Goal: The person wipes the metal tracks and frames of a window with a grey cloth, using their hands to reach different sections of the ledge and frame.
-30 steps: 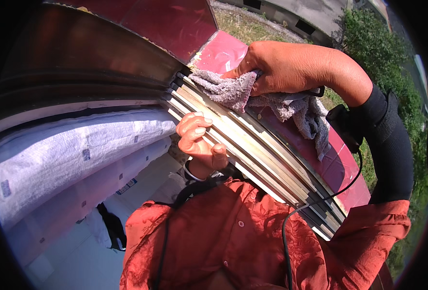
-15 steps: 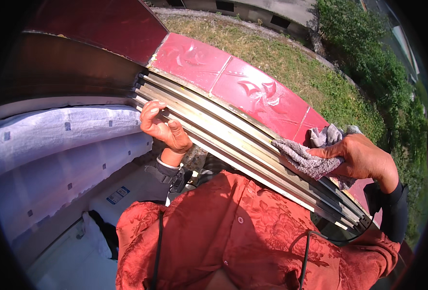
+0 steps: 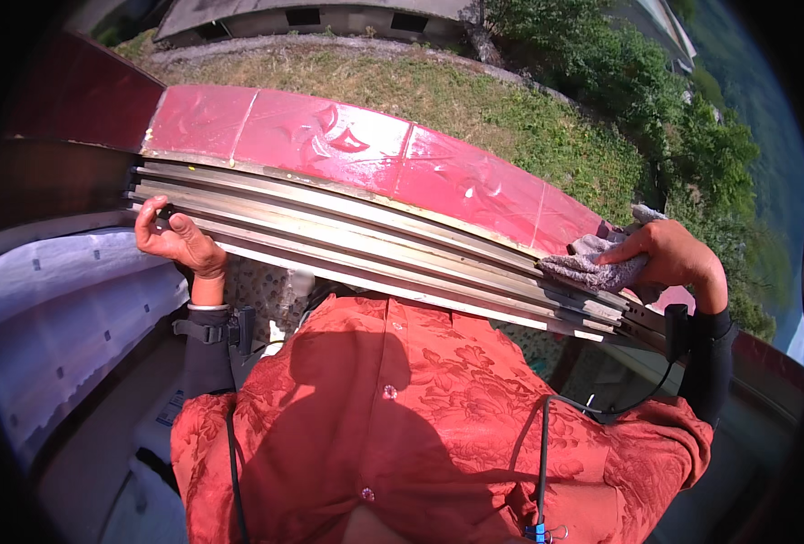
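Note:
My right hand (image 3: 678, 258) is closed round a crumpled grey cloth (image 3: 588, 263). The cloth lies against the right part of a metal sliding-window track (image 3: 356, 222), whose parallel rails run across in front of me. At the track's left end my left hand (image 3: 184, 243) is raised, palm up, by the inner rail. Its fingers curl toward the thumb, and a small dark thing shows between the fingertips, too small to name. Beyond the rails, a ledge of glossy red tiles (image 3: 329, 136) with a raised flower pattern borders the track.
A white curtain (image 3: 66, 290) with small dark squares hangs at the left, beside a dark red wall (image 3: 75, 91). Outside, past the ledge, lie grass (image 3: 456, 100), trees (image 3: 619, 82) and a low grey building (image 3: 329, 18). A black cable (image 3: 638, 406) loops by my right arm.
The view has turned, so the track lies more level and further left. My right hand with the cloth is nearer the track's right end. The left hand keeps its curled shape.

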{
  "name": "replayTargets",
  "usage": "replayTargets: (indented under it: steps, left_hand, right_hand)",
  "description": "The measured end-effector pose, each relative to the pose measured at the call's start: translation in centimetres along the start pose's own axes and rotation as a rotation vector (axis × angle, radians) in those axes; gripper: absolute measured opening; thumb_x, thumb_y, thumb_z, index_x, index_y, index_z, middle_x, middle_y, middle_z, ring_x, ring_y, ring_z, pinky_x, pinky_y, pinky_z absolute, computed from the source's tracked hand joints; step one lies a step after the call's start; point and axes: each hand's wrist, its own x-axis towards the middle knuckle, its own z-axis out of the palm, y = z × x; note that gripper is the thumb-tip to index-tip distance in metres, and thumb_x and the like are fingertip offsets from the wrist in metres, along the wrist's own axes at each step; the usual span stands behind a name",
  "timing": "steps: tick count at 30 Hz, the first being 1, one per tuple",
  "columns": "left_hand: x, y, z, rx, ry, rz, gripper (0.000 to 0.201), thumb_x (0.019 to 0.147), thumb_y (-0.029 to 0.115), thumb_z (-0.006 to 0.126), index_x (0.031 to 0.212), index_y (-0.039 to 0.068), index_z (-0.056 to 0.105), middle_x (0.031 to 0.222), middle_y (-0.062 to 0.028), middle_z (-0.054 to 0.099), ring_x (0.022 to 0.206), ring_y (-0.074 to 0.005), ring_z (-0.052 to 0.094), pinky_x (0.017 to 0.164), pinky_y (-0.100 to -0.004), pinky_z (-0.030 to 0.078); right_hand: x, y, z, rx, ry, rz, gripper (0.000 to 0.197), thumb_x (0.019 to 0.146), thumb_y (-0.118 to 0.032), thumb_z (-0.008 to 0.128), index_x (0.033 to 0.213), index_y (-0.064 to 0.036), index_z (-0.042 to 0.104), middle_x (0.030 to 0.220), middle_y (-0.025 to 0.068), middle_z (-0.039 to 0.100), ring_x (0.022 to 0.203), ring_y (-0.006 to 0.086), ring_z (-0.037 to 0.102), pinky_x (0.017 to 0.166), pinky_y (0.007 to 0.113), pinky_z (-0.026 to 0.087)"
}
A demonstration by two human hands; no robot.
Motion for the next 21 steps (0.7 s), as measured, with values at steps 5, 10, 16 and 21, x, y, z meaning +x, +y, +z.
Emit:
replayTargets:
  steps: [5, 10, 16, 21]
  left_hand:
    - [-0.1, 0.1, -0.3, 0.004, 0.006, -0.013, 0.039, 0.101, 0.027, 0.055, 0.124, 0.001, 0.038, 0.117, -0.0128, 0.048, 0.110, -0.0226, 0.047, 0.105, -0.0405, 0.032]
    - [-0.2, -0.4, -0.4, -0.041, 0.016, -0.006, 0.039, 0.100, 0.025, 0.056, 0.125, 0.001, 0.038, 0.118, -0.0132, 0.048, 0.110, -0.0229, 0.047, 0.106, -0.0401, 0.032]
    - [-0.2, -0.2, -0.2, -0.047, 0.029, -0.006, 0.037, 0.100, 0.023, 0.056, 0.124, 0.002, 0.039, 0.117, -0.0136, 0.051, 0.110, -0.0219, 0.047, 0.106, -0.0387, 0.031]
    - [-0.1, 0.0, -0.3, -0.033, 0.002, -0.014, 0.038, 0.099, 0.026, 0.058, 0.123, 0.002, 0.039, 0.118, -0.0131, 0.049, 0.109, -0.0233, 0.047, 0.102, -0.0393, 0.036]
  right_hand:
    - [0.1, 2.3, -0.1, 0.772, -0.066, 0.004, 0.056, 0.073, 0.010, 0.069, 0.128, -0.0009, 0.064, 0.122, 0.0088, 0.068, 0.108, 0.0105, 0.060, 0.096, 0.029, 0.048]
    - [2.4, 4.7, 2.9, 1.065, 0.026, -0.211, 0.056, 0.077, 0.004, 0.071, 0.131, 0.0050, 0.058, 0.129, 0.0107, 0.063, 0.115, 0.0151, 0.058, 0.099, 0.030, 0.046]
    - [5.2, 5.1, 6.3, 1.332, 0.152, -0.166, 0.064, 0.072, -0.014, 0.079, 0.129, 0.0060, 0.058, 0.119, 0.0087, 0.067, 0.107, 0.0172, 0.063, 0.099, 0.031, 0.045]
    - [7.3, 2.9, 6.2, 1.323, 0.209, -0.051, 0.067, 0.071, -0.015, 0.076, 0.131, 0.0058, 0.054, 0.124, 0.0112, 0.065, 0.113, 0.0214, 0.061, 0.103, 0.035, 0.044]
